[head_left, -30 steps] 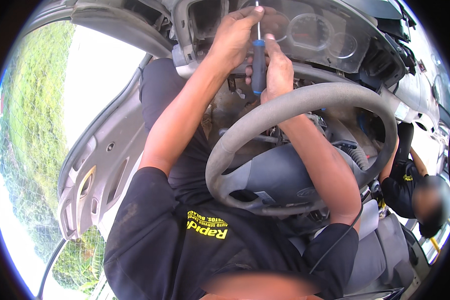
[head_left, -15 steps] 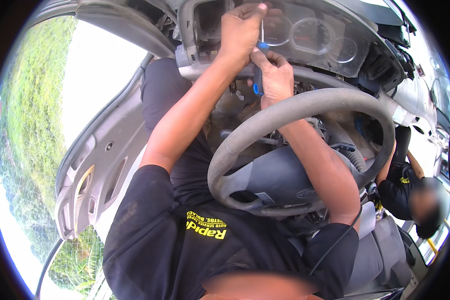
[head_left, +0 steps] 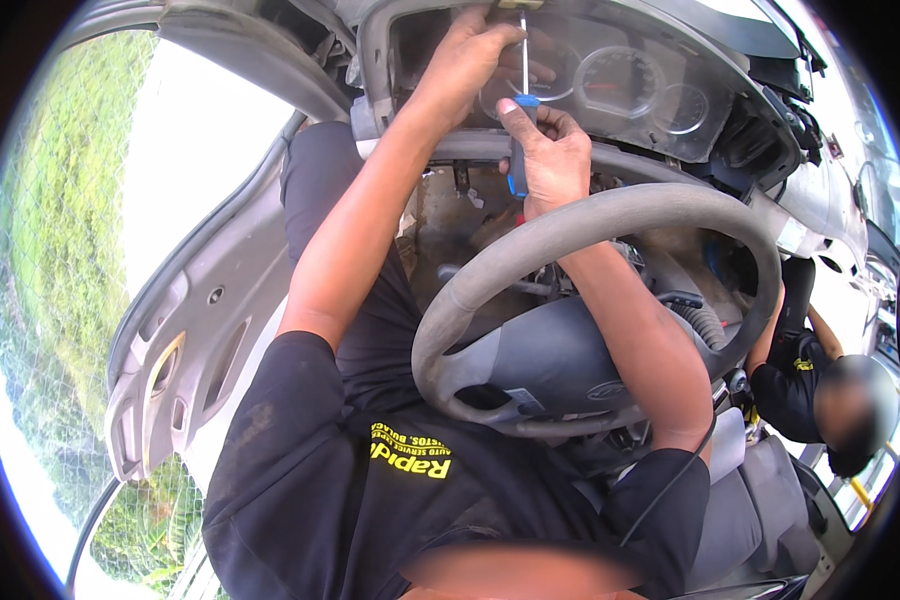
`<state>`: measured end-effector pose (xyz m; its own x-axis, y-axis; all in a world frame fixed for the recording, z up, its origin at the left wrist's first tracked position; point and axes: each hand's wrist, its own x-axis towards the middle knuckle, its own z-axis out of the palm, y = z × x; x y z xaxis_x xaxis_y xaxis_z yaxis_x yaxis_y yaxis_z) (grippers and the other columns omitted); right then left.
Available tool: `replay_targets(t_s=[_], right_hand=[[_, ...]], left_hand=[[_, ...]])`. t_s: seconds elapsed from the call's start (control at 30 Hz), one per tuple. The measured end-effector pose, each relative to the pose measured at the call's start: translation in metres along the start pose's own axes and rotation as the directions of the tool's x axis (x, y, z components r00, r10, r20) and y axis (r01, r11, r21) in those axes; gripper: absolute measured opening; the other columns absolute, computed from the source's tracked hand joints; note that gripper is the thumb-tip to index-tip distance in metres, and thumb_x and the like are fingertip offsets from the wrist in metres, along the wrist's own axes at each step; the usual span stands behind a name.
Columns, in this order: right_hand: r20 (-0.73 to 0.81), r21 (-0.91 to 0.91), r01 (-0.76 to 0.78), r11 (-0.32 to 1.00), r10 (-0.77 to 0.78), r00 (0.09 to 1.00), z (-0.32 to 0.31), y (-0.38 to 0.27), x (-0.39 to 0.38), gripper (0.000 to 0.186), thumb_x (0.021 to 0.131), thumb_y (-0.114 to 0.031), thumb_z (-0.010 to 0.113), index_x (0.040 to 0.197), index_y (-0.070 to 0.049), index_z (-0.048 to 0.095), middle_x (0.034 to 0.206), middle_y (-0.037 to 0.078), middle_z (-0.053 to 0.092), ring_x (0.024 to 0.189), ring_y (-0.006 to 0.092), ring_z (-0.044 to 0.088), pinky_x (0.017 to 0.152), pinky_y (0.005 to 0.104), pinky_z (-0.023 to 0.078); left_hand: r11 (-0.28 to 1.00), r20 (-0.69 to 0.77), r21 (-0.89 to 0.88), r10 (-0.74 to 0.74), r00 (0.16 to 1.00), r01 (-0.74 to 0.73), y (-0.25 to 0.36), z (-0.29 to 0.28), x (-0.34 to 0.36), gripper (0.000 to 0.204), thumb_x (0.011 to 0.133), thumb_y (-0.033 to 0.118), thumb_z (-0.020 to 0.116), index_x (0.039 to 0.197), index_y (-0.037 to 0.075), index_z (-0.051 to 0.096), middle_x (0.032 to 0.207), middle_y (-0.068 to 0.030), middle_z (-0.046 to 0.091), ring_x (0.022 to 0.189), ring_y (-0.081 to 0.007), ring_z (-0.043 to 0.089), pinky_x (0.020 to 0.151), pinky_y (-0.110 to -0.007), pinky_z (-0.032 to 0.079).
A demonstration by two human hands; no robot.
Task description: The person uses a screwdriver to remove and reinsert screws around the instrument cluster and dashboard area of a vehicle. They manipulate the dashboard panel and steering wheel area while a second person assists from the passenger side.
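My right hand [head_left: 555,160] is closed around the black-and-blue handle of a screwdriver [head_left: 517,155], its thumb lying along the handle's upper end. The thin metal shaft points up across the instrument cluster [head_left: 620,85]. Its tip reaches a small yellowish piece [head_left: 521,4] at the top rim of the cluster. To the left of the shaft is my left hand [head_left: 465,60], thumb stretched toward the shaft and fingers up against the rim, partly out of sight. I see nothing held in it. The clear cluster cover reflects its fingers.
A grey steering wheel [head_left: 610,205] stands between my body and the dash, with my right forearm passing through it. The door [head_left: 190,375] is at the left. Below the cluster, the dash is open onto exposed parts [head_left: 470,215]. Another person [head_left: 795,370] is at the right.
My left hand has shifted left and its thumb has come down from the rim, exposing more of the shaft. The screwdriver stays in my right hand, barely moved.
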<state>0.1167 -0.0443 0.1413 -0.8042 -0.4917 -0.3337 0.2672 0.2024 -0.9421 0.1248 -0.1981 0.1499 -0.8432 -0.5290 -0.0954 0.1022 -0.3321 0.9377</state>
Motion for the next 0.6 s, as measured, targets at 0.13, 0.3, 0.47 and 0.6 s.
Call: replay_targets(t_s=[0.13,0.3,0.47,0.6], right_hand=[[0.047,0.184,-0.001,0.983,-0.008,0.999,-0.004,-0.002,0.001,0.044,0.106,-0.038,0.068,0.113,0.006,0.068,0.086,0.008,0.067,0.07,0.0133,0.064,0.061,0.0309,0.055],[0.181,0.285,-0.165,0.944,0.116,0.977,-0.015,-0.009,0.014,0.035,0.102,-0.026,0.077,0.115,0.006,0.068,0.088,0.007,0.069,0.071,0.0124,0.063,0.062,0.0289,0.055],[0.048,-0.036,0.033,0.999,-0.032,0.998,-0.006,-0.011,0.006,0.04,0.112,-0.037,0.059,0.115,0.003,0.068,0.086,0.005,0.068,0.072,0.0132,0.061,0.062,0.0305,0.053],[0.184,0.241,0.029,0.97,-0.075,0.98,-0.01,0.004,0.017,0.048,0.104,-0.04,0.074,0.115,0.006,0.067,0.084,0.007,0.068,0.067,0.0131,0.061,0.058,0.0292,0.052]], left_hand=[[0.999,-0.002,0.005,0.05,0.999,-0.05,-0.014,0.001,0.009,0.035,0.105,0.011,0.05,0.137,-0.001,0.056,0.107,-0.0159,0.074,0.088,-0.0283,0.077,0.078,-0.039,0.063],[0.996,-0.031,-0.007,0.086,0.996,-0.086,-0.016,0.003,0.005,0.037,0.106,0.011,0.048,0.142,0.001,0.052,0.105,-0.0162,0.074,0.086,-0.0276,0.076,0.076,-0.039,0.063],[0.983,-0.031,0.096,0.157,0.987,-0.154,-0.02,0.007,0.003,0.038,0.108,0.007,0.047,0.146,0.001,0.048,0.108,-0.0169,0.073,0.087,-0.0271,0.076,0.076,-0.037,0.064],[0.987,-0.008,-0.046,0.154,0.988,-0.154,-0.026,0.008,0.006,0.038,0.111,0.009,0.052,0.148,0.002,0.043,0.111,-0.0176,0.072,0.089,-0.0266,0.076,0.075,-0.037,0.064]])
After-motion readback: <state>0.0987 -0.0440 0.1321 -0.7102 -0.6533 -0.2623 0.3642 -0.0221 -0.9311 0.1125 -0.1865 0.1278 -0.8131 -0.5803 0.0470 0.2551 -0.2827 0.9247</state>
